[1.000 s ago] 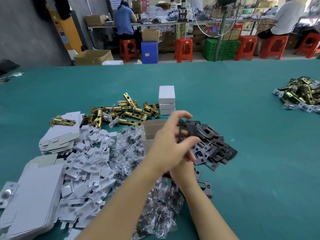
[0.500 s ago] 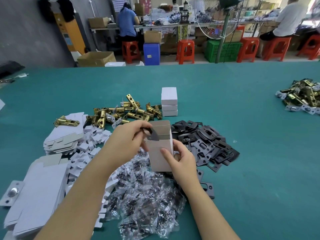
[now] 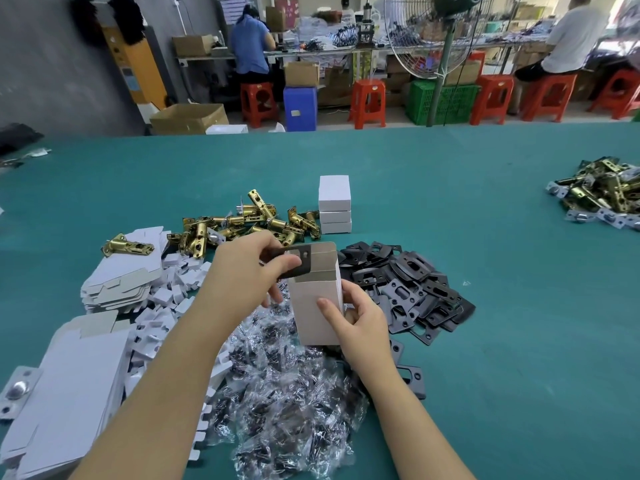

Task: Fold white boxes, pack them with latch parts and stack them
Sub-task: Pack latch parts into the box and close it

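Observation:
An open white box (image 3: 313, 306) stands upright in the middle, its top flap raised. My right hand (image 3: 356, 320) grips its right side, thumb on the front face. My left hand (image 3: 247, 271) pinches a black strike plate (image 3: 299, 259) at the box's mouth, partly inside. A pile of black plates (image 3: 412, 289) lies to the right. Brass latches (image 3: 242, 225) lie behind, bagged screws (image 3: 287, 403) in front. Three closed white boxes (image 3: 334, 204) are stacked at the back.
Flat box blanks (image 3: 65, 393) and white card inserts (image 3: 162, 306) cover the left of the green table (image 3: 485, 341). A second heap of brass latches (image 3: 602, 194) sits far right. People on red stools work at benches beyond the table.
My left hand took a black plate from the pile on the right and brought it to the box's open top. My right hand now holds the box, raised upright.

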Tool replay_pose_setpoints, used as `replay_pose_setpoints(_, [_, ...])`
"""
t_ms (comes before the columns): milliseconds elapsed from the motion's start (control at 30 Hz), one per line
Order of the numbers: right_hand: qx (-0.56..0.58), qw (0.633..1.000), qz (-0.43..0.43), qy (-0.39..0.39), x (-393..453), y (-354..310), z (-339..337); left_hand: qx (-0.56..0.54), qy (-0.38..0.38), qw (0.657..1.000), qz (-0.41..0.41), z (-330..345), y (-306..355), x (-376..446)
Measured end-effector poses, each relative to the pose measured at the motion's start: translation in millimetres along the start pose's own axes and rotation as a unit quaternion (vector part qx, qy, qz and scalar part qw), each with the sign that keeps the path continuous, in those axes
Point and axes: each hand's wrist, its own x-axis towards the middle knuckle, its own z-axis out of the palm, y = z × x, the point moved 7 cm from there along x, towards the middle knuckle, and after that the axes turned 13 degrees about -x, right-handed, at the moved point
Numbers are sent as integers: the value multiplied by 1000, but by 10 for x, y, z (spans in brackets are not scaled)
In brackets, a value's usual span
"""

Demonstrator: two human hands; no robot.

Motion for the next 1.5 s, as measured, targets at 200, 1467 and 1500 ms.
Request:
replay_pose_setpoints(200, [5, 1000, -2, -5, -4, 8, 8, 57, -40, 997, 29, 112, 95, 25])
replay_pose_setpoints(1467, [-17, 1000, -16, -9, -20, -19, 24, 234, -204, 951, 10, 499, 81, 22])
replay_pose_setpoints(1500, [-17, 1000, -18, -11, -21, -19, 27, 233, -206, 950, 4, 506, 72, 22])
